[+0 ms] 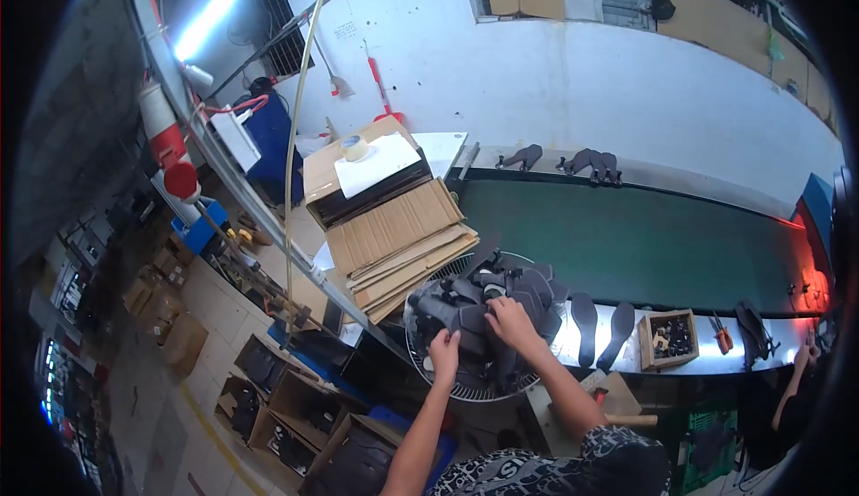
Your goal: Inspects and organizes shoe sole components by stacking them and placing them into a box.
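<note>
Left hand (444, 349) grips the near edge of the dark shoe-part pile (488, 304) | right hand (510, 322) closed on a piece atop it | pile heaped on a round wire fan guard (465, 390) beside the green conveyor belt (644, 241) | advisable: steady the heap, lift one piece at a time.
</note>
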`<state>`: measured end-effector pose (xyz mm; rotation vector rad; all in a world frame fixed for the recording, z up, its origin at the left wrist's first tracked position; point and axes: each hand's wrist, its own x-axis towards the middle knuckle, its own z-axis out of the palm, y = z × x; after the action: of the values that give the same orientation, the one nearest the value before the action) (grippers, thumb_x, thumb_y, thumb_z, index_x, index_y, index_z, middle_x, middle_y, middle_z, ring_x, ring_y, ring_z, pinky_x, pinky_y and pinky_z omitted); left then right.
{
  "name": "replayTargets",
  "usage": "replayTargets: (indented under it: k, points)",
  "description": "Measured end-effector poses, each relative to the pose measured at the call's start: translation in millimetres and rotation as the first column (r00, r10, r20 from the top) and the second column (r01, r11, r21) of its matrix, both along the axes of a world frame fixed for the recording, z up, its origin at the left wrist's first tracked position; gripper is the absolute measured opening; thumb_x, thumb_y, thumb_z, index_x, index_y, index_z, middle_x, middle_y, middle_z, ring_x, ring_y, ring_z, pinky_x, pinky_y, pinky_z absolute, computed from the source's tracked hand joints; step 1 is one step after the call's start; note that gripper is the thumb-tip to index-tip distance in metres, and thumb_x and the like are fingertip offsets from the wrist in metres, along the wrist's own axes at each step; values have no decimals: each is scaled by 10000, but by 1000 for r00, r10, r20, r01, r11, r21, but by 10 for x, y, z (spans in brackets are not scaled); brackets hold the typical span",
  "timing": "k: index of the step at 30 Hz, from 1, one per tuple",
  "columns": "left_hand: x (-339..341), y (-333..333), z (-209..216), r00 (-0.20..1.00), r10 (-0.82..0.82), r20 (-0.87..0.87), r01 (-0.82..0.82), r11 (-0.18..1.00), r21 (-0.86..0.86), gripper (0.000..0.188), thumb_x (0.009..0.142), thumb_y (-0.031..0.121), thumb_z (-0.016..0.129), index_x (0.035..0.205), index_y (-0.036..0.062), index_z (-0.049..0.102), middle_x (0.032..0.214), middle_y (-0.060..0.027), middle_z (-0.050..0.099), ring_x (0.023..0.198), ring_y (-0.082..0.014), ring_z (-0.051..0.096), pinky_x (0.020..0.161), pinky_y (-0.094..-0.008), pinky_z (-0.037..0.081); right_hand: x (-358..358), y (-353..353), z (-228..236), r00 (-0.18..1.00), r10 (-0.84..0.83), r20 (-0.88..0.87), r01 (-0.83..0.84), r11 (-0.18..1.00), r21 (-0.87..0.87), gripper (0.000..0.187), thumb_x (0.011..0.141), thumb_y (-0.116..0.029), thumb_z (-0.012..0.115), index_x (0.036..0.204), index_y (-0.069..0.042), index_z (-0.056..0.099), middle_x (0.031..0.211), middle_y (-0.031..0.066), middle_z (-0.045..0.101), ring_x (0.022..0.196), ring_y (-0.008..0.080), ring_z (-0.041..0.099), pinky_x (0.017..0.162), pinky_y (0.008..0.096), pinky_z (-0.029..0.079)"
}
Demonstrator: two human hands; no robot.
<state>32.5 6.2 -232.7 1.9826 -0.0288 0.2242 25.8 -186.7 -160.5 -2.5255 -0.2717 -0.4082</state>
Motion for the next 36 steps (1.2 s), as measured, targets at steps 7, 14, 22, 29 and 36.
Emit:
replayTargets:
  k: [7,14,22,29,36]
  points:
    - [-102,-208,223,995,1,-99,-33,946,-322,154,869,115,613,957,-11,602,815,-1,602,716,-66,525,647,-203,416,169,-95,71,971,159,177,-208,929,305,425,821,-192,635,1196,-37,509,1151,154,553,1085,332,512,927,402,404]
    - [182,-392,229,976,-24,-215,-94,847,-523,197,820,114,673,964,-10,618,928,-55,642,805,-120,578,749,-260,457,34,-455,21,974,-220,-48,167,563,809,194,924,-126,494,1011,12,598,839,151,659,795,240,653,717,310,498]
    - [-181,-495,704,980,196,31,-186,962,-201,209,806,120,680,891,-62,620,810,-127,672,732,-132,591,702,-293,460,-282,-701,-184,990,-140,-1,107,754,648,168,879,-103,548,996,13,580,922,174,617,823,301,616,711,336,479]
    - [19,-129,1077,915,368,168,-307,901,-306,171,826,96,671,817,-57,597,781,-55,622,707,-107,512,672,-281,457,-254,-569,-138,993,-99,64,62,904,424,376,805,-173,632,1123,-9,515,1039,143,515,969,328,496,838,399,396]
    - [19,517,1828,870,384,310,-238,876,-419,141,860,36,611,977,-40,588,912,-87,633,760,-149,597,700,-276,498,-241,-472,-212,987,-138,83,117,969,219,444,776,-168,653,1172,-26,508,1077,119,494,987,310,472,843,405,383]
